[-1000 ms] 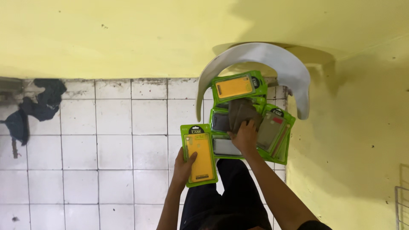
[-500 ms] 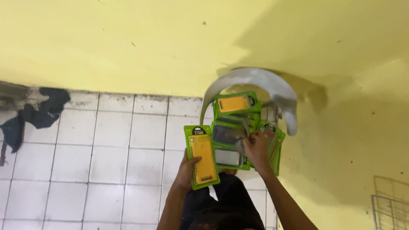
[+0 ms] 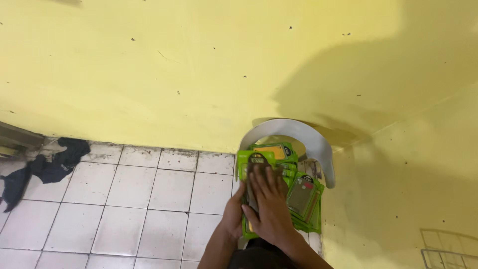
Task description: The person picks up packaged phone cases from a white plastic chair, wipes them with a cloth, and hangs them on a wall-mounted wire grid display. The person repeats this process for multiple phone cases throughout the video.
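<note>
A green blister pack with a yellow insert is held over the seat of a grey plastic chair, on top of the other green packs that are spread there. Its long axis runs from the person's body toward the curved chair back, so that its hanger end lies nearest the backrest and its near end lies toward the person. Only the far end of the pack is seen; the rest is covered by the hands.

The pack lies directly under the right hand, which is pressed flat on its face with the fingers extended, lightly spread and pointing toward the chair back. Nothing is clenched in this hand; it is laid on the pack rather than wrapped round it. The left hand is set against the pack's left edge, on the side away from the chair's right arm, and appears to be gripping that edge, though its fingertips are hidden behind the card and the grip cannot be told for certain. Both hands are in touch with the pack, the right one over it.

To the right of the chair a yellow wall is met; to its left a white tiled floor is seen, with a dark cloth lying well apart from the chair.
</note>
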